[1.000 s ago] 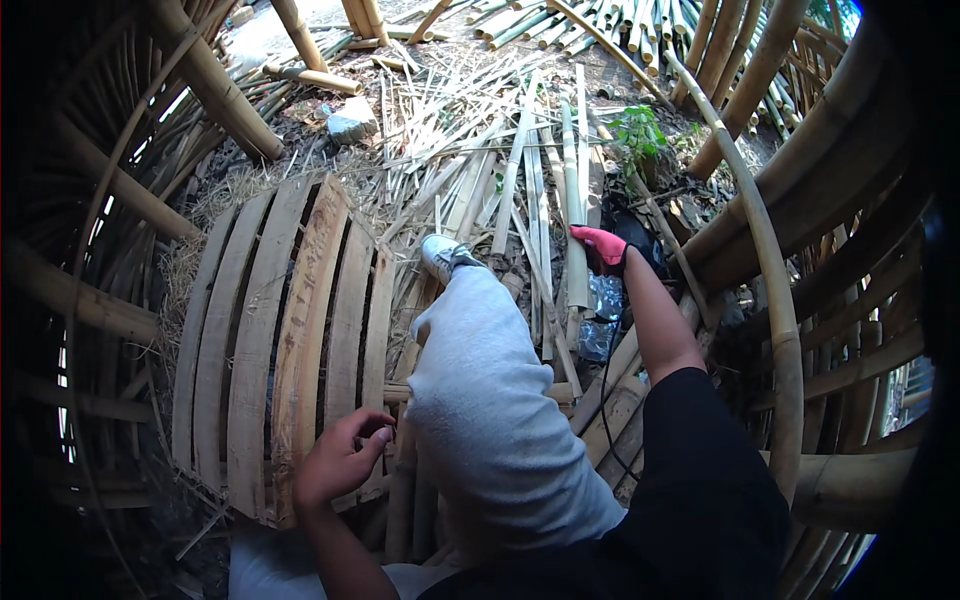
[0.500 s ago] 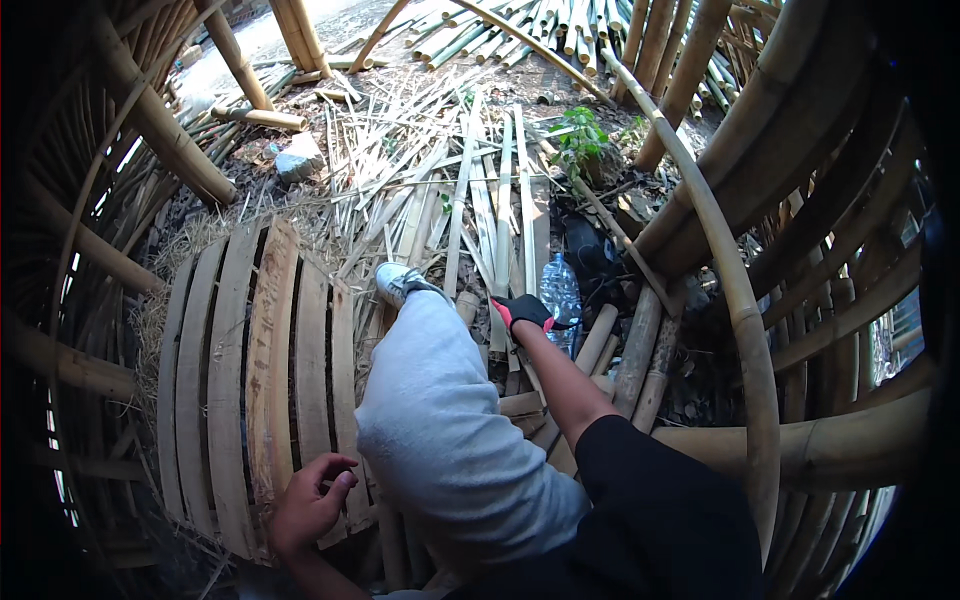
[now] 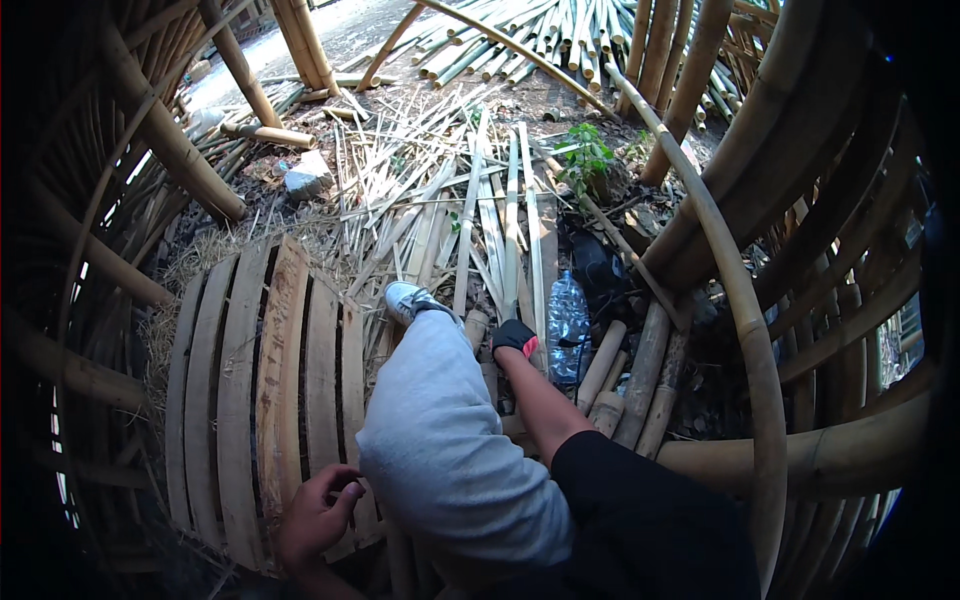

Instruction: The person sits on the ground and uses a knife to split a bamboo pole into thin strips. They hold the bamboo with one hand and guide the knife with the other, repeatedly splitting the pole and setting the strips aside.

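My right hand (image 3: 515, 341), in a black and red glove, is closed at the near end of a long split bamboo strip (image 3: 512, 235). The glove's back hides most of its fingers. Beside it on the right lies a clear plastic bottle (image 3: 568, 325). My bare left hand (image 3: 322, 512) is loosely curved, its thumb apart from the fingers, with nothing in it. It hovers by my grey-clothed knee (image 3: 425, 430), over the wooden slatted platform (image 3: 240, 390). More pale bamboo strips (image 3: 410, 195) lie spread ahead on the ground.
Bamboo poles frame both sides, and a bent pole (image 3: 735, 270) arcs along the right. Short bamboo pieces (image 3: 645, 375) lie right of the bottle. A leafy plant (image 3: 583, 158), a pale block (image 3: 308, 175) and a stack of green bamboo (image 3: 560, 38) are farther off.
My right hand has turned and drawn slightly down, away from the bottle and nearer my leg. The whole view has shifted a little. My left hand keeps about the same pose.
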{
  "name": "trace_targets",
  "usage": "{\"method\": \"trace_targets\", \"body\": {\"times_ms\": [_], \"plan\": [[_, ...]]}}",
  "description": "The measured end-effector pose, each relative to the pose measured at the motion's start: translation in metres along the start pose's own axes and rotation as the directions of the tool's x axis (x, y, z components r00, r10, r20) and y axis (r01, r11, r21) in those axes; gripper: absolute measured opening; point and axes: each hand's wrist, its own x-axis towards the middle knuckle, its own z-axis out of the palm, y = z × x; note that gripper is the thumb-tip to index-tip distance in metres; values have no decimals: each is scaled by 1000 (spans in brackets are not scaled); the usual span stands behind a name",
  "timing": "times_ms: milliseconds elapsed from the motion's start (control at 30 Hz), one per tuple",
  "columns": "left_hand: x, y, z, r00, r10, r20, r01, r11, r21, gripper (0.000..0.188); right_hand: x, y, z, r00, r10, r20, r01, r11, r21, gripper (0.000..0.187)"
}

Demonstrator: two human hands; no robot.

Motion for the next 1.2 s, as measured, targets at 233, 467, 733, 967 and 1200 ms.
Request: {"method": "trace_targets", "body": {"times_ms": [233, 467, 733, 967, 1200], "plan": [[-14, 2, -4, 992, 119, -52, -120, 993, -16, 24, 2, 19, -101, 842, -325, 430, -254, 464, 849, 21], [-36, 34, -10, 981, 130, -147, -141, 988, -68, 23, -64, -12, -237, 807, -546, 225, -34, 337, 941, 24], [-65, 80, -32, 806, 366, -465, -501, 840, -207, 27, -201, -104, -372, 555, -757, 343, 51, 443, 895, 44], [-78, 102, -34, 834, 426, -350, -551, 630, -548, 37, -330, -168, -422, 195, -962, 192, 383, 255, 888, 38], [-133, 58, -53, 835, 253, -488, -522, 644, -559, 29, -401, -218, -397, -138, -820, 555, 586, 384, 713, 42]]}}
